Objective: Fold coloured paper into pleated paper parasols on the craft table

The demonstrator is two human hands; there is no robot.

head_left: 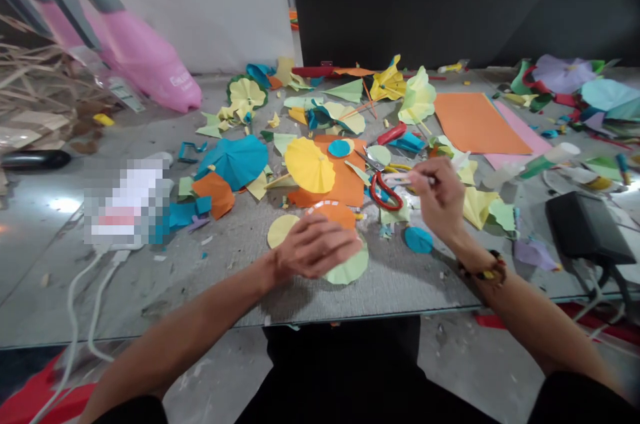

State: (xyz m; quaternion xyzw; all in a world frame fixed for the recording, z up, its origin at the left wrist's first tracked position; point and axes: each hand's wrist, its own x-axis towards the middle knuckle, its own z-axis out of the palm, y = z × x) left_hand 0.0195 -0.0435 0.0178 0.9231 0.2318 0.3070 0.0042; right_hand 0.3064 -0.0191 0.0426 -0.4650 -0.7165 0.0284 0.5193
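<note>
My left hand (314,247) lies closed over paper circles near the table's front edge: an orange circle (336,213) at its fingertips and a pale green circle (350,268) under it. My right hand (440,201) is raised a little to the right, its fingers pinched on a thin white stick (406,180) that points left. Red-handled scissors (384,189) lie just left of that hand. A yellow paper umbrella (310,165) and a blue paper umbrella (235,161) rest farther back.
Cut coloured paper litters the grey table (150,264). An orange sheet (475,123) over a pink one lies at the back right. A black box (585,227) sits at right, white cables (80,304) at left, a pink glue gun (145,64) at the back left.
</note>
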